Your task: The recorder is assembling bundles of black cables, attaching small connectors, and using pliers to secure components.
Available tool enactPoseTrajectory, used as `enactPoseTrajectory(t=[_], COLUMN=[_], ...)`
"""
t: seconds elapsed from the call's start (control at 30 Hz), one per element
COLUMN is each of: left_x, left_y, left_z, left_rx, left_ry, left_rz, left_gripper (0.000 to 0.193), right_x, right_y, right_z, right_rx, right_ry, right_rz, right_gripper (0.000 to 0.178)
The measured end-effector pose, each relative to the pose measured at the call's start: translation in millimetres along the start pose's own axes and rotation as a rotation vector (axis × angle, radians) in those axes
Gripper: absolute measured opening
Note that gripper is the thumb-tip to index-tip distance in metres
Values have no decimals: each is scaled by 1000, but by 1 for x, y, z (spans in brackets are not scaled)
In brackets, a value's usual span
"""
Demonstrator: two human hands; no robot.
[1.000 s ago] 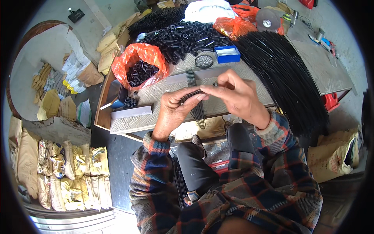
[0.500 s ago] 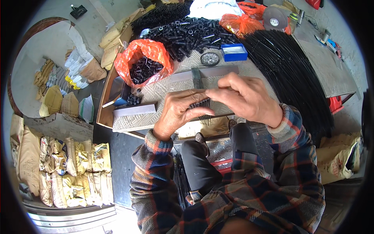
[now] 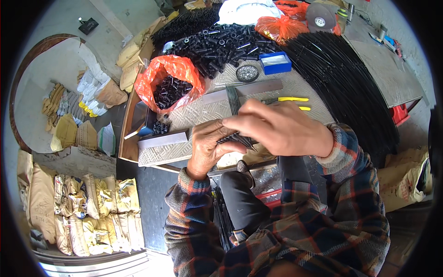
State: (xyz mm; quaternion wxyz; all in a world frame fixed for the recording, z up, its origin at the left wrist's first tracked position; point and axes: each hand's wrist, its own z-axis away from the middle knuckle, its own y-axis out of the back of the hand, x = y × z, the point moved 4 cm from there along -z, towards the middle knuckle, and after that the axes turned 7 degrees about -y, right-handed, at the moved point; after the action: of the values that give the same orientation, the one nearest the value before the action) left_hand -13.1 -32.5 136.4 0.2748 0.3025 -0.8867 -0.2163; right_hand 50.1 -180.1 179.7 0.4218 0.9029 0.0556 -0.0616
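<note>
A row of thin dark rods [image 3: 232, 98] lies across a flat metal bar [image 3: 265, 87], with its near part running under my hands. My left hand [image 3: 206, 147] is curled at the near end, dark rods showing between its fingers and thumb. Its fingertips are partly covered by my right hand [image 3: 281, 130]. The right index finger and thumb are drawn together over the left fingers; whatever sits between them is hidden. Beside the right hand, yellow-handled pliers [image 3: 293, 99] lie partly hidden on the tabletop [image 3: 184, 154].
An orange bag [image 3: 191, 76] of black parts stands at left, near a second metal bar [image 3: 162, 140]. Behind are a pile of black fittings [image 3: 221, 46], a round dish [image 3: 247, 73] and a blue box [image 3: 275, 63]. Long black rods [image 3: 341, 78] cover the right side.
The view has shifted slightly. My right hand has moved left and lower over my left hand, and the yellow-handled pliers have come into sight behind it.
</note>
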Motion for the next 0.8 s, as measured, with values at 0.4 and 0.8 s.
enactPoseTrajectory(t=[0.4, 0.8], left_x=[-46, 12], left_y=[-69, -91], left_z=[76, 75], left_rx=[-198, 56], left_ry=[337, 188], left_rz=[-110, -227], left_gripper=[59, 37], right_x=[-22, -83], right_y=[-13, 155], right_z=[-8, 113], right_rx=[15, 237], right_ry=[164, 516], right_rz=[160, 100], right_gripper=[15, 21])
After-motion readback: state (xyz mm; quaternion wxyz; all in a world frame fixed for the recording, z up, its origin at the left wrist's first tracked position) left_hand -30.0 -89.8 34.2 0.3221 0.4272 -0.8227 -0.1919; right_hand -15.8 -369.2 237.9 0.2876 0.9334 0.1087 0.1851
